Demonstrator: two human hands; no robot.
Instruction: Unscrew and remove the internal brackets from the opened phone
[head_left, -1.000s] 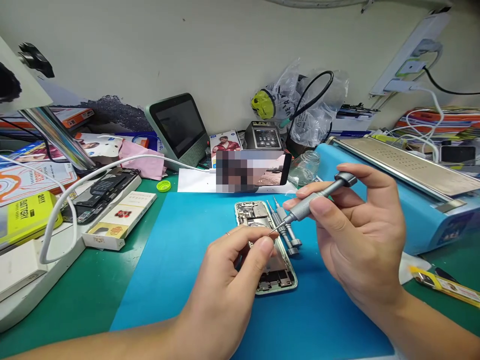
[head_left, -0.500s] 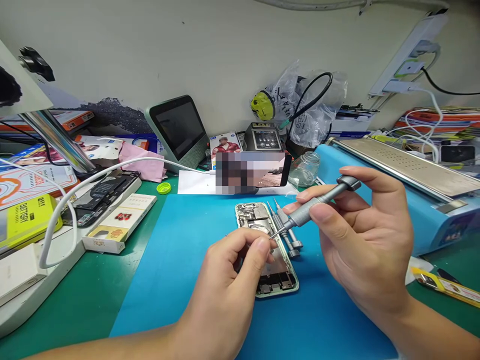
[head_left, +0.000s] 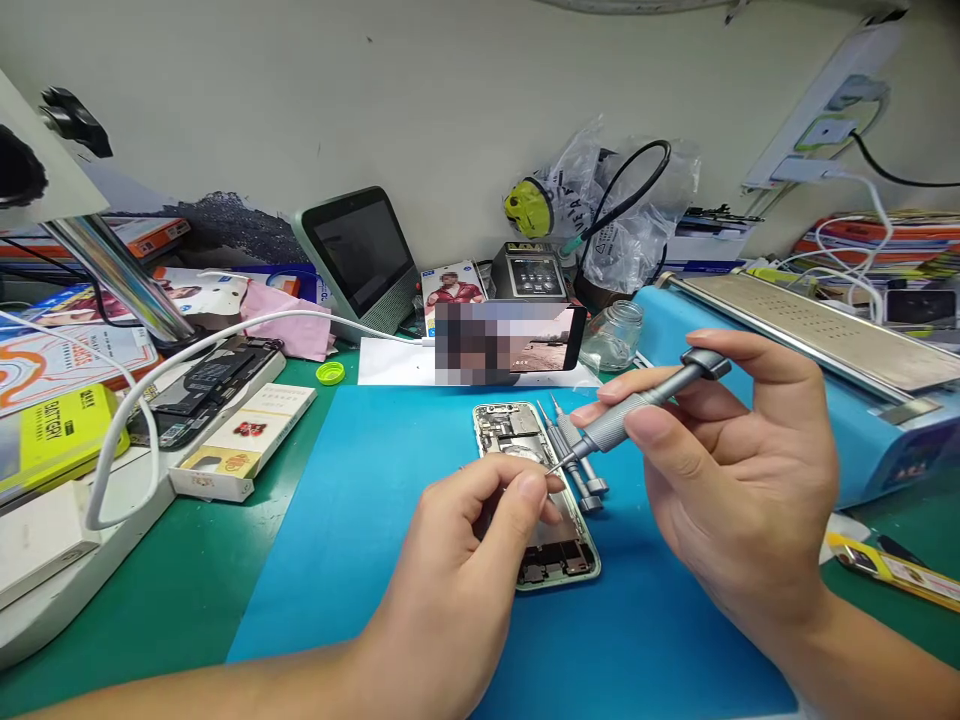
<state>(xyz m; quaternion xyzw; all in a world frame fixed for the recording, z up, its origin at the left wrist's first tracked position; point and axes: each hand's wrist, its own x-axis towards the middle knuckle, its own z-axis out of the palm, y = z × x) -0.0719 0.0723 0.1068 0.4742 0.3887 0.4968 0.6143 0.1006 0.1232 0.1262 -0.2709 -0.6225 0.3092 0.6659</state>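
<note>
My right hand is closed around a grey metal precision screwdriver, tilted with its tip down to the left. The tip meets the pinched thumb and forefinger of my left hand; anything between those fingers is too small or hidden to make out. Beneath my left hand an opened phone with bare inner parts lies on the blue mat. My left fingers cover part of its middle. Against the phone's right side lie more grey screwdrivers, partly overlapping each other.
A propped phone shows a picture behind the mat. Right stand a blue machine with a metal plate and a glass jar. Left are a white cable, another opened phone, a small box and a lamp-like stand.
The whole view has shifted slightly. Both hands and the screwdriver keep nearly the same pose, with the tip still at my left fingertips.
</note>
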